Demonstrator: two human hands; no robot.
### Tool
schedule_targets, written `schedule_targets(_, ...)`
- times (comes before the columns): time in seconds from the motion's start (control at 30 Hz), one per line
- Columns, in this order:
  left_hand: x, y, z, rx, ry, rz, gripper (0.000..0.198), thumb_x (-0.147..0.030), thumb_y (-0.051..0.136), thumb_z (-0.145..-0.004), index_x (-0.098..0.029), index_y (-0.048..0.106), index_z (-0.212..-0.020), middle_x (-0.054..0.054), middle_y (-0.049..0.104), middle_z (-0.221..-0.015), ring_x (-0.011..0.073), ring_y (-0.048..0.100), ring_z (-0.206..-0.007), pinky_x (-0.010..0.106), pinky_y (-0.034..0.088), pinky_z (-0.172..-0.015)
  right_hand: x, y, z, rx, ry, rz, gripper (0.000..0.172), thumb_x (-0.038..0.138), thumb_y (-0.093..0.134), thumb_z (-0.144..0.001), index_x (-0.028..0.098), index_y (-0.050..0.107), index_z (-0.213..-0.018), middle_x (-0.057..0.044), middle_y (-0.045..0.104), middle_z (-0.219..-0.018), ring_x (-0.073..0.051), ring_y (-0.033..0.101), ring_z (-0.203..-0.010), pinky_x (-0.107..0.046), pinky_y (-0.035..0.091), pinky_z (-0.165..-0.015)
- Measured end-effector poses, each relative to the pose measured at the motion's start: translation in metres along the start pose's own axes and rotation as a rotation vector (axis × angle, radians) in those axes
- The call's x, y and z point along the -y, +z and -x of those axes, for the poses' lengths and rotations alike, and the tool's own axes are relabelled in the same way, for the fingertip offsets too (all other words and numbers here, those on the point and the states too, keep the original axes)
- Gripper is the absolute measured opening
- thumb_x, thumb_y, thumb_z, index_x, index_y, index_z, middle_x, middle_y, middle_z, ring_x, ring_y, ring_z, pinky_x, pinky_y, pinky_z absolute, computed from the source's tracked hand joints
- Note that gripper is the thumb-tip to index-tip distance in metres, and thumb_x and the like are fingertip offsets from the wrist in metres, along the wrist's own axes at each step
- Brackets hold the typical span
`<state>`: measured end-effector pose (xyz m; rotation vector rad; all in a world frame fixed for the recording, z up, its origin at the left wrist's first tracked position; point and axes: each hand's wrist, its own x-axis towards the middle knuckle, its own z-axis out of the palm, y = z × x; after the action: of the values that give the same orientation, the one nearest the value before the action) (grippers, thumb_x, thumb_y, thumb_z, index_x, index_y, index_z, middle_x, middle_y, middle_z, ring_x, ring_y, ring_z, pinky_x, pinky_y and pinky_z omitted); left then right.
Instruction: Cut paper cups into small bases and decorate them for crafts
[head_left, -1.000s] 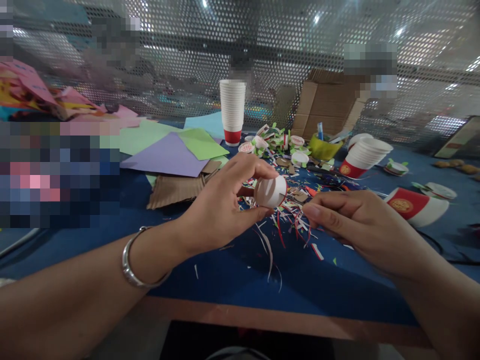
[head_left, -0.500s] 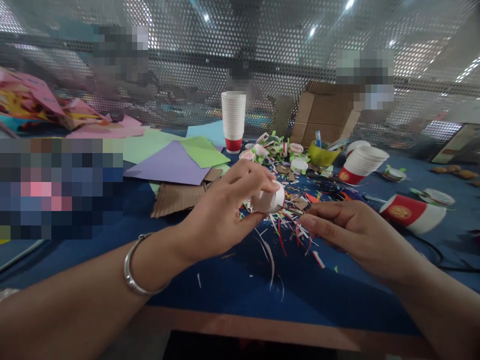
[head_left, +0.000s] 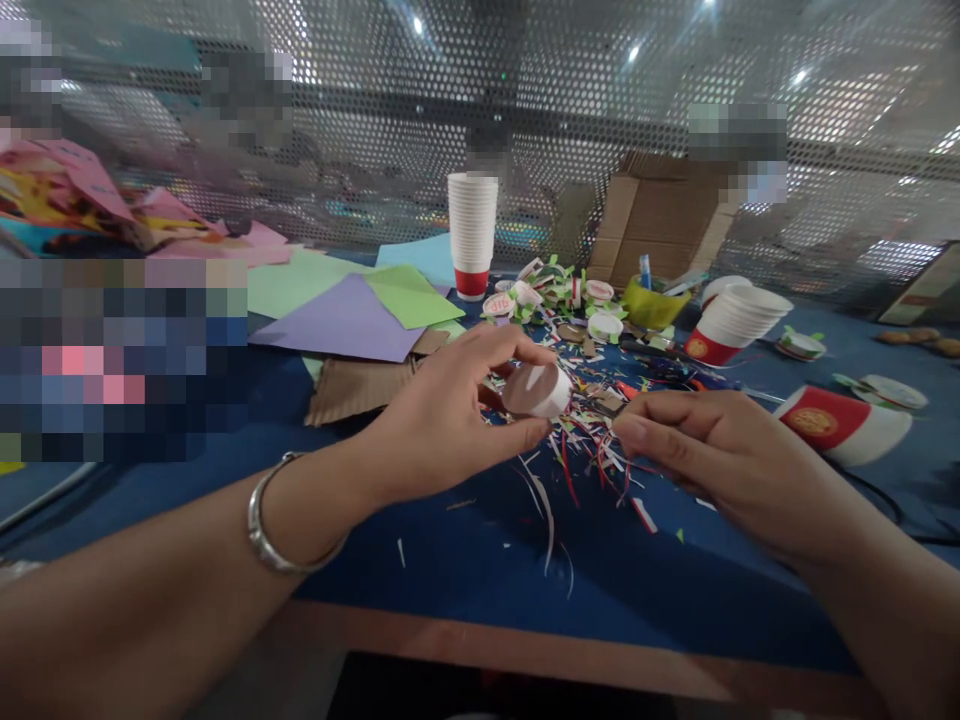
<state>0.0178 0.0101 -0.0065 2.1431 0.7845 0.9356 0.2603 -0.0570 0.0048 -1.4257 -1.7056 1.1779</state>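
Note:
My left hand (head_left: 442, 420) pinches a small cut paper cup base (head_left: 538, 390), white with a thin red edge, between thumb and fingers just above the blue table (head_left: 465, 560). A silver bangle (head_left: 266, 535) rings that wrist. My right hand (head_left: 716, 455) is curled closed a little to the right of the cup piece, low over a heap of red and white paper shreds (head_left: 585, 450). What its fingers hold, if anything, is hidden.
An upright stack of white cups (head_left: 472, 232) stands at the back. A tilted cup stack (head_left: 731, 318) and a fallen red-and-white cup (head_left: 844, 425) lie right. Coloured paper sheets (head_left: 337, 312), torn cardboard (head_left: 360, 385), a yellow-green bowl (head_left: 651, 305) and finished cup pieces (head_left: 555, 290) surround them.
My left hand has turned the cup piece, so its open side tilts more upward. The right hand has stayed curled beside it, shifting only slightly.

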Motion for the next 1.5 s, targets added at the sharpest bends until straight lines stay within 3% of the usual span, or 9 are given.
schedule_targets(0.13, 0.003, 0.004, -0.007, 0.114, -0.387, 0.582, 0.026, -0.031, 0.077, -0.085, -0.018, 0.066, -0.104, 0.003, 0.067, -0.101, 0.0129, 0.063, -0.086, 0.025, 0.055, -0.074, -0.001, -0.001, -0.001, -0.048, 0.012, -0.067, 0.044, 0.061, 0.068, -0.089, 0.021, 0.062, -0.071, 0.008, 0.034, -0.052, -0.006, 0.021, -0.042, -0.023, 0.011, -0.037)
schedule_targets(0.2, 0.001, 0.005, -0.010, 0.149, -0.526, 0.769, 0.024, -0.035, 0.075, -0.087, -0.016, 0.067, -0.098, 0.003, 0.066, -0.095, 0.0124, 0.062, -0.082, 0.023, 0.056, -0.068, -0.002, -0.003, -0.001, -0.101, 0.001, -0.090, 0.045, 0.062, 0.067, -0.089, 0.021, 0.064, -0.074, 0.008, 0.032, -0.053, -0.006, 0.021, -0.043, -0.023, 0.012, -0.037)
schedule_targets(0.33, -0.005, 0.005, -0.012, 0.228, -0.632, 0.929, 0.026, -0.039, 0.070, -0.091, -0.013, 0.071, -0.098, 0.005, 0.069, -0.089, 0.0133, 0.067, -0.076, 0.020, 0.057, -0.062, -0.004, -0.006, 0.000, -0.194, -0.047, -0.089, 0.046, 0.064, 0.067, -0.089, 0.020, 0.068, -0.077, 0.007, 0.031, -0.054, -0.007, 0.019, -0.046, -0.023, 0.011, -0.039)
schedule_targets(0.5, -0.008, 0.007, -0.010, 0.322, -0.713, 1.016, 0.030, -0.039, 0.058, -0.100, -0.013, 0.073, -0.099, 0.006, 0.073, -0.084, 0.0121, 0.070, -0.068, 0.019, 0.060, -0.062, -0.003, -0.002, -0.001, -0.170, -0.099, -0.112, 0.039, 0.058, 0.069, -0.090, 0.020, 0.070, -0.083, 0.008, 0.034, -0.056, -0.006, 0.021, -0.047, -0.022, 0.013, -0.040)
schedule_targets(0.7, -0.006, 0.009, -0.009, 0.460, -0.758, 1.089, 0.042, -0.041, 0.048, -0.104, -0.010, 0.073, -0.089, 0.008, 0.074, -0.079, 0.0129, 0.071, -0.063, 0.019, 0.061, -0.061, -0.002, 0.005, -0.004, -0.123, -0.088, -0.118, 0.030, 0.048, 0.079, -0.084, 0.020, 0.070, -0.088, 0.003, 0.057, -0.070, -0.009, 0.045, -0.060, -0.020, 0.033, -0.052)
schedule_targets(1.0, -0.004, 0.013, -0.007, 0.558, -0.794, 1.085, 0.053, -0.046, 0.040, -0.106, -0.009, 0.073, -0.089, 0.009, 0.073, -0.077, 0.0136, 0.071, -0.062, 0.019, 0.059, -0.059, -0.004, 0.006, -0.003, -0.094, -0.097, -0.130, 0.021, 0.040, 0.082, -0.082, 0.023, 0.073, -0.091, 0.003, 0.064, -0.078, -0.012, 0.051, -0.068, -0.021, 0.039, -0.059)
schedule_targets(1.2, -0.010, 0.020, -0.005, 0.450, -0.806, 1.039, 0.038, -0.040, 0.051, -0.102, -0.011, 0.074, -0.091, 0.008, 0.075, -0.084, 0.0150, 0.073, -0.068, 0.022, 0.062, -0.064, 0.000, 0.006, -0.003, -0.120, -0.085, -0.055, 0.025, 0.043, 0.083, -0.080, 0.020, 0.073, -0.088, 0.001, 0.066, -0.077, -0.013, 0.055, -0.069, -0.022, 0.043, -0.060)
schedule_targets(1.37, -0.016, 0.024, 0.001, 0.382, -0.665, 0.968, 0.027, -0.038, 0.070, -0.092, -0.012, 0.077, -0.090, 0.008, 0.075, -0.088, 0.0154, 0.069, -0.080, 0.023, 0.061, -0.071, 0.002, 0.008, -0.004, -0.156, -0.113, 0.030, 0.026, 0.044, 0.081, -0.081, 0.020, 0.073, -0.087, -0.001, 0.069, -0.078, -0.015, 0.058, -0.069, -0.024, 0.045, -0.060)
schedule_targets(1.5, -0.018, 0.026, 0.003, 0.368, -0.553, 0.761, 0.030, -0.040, 0.070, -0.090, -0.011, 0.076, -0.085, 0.007, 0.072, -0.083, 0.0144, 0.065, -0.075, 0.022, 0.057, -0.066, 0.002, 0.010, -0.003, -0.197, -0.144, 0.110, 0.030, 0.048, 0.079, -0.082, 0.019, 0.073, -0.084, -0.001, 0.068, -0.075, -0.015, 0.055, -0.065, -0.025, 0.042, -0.056)
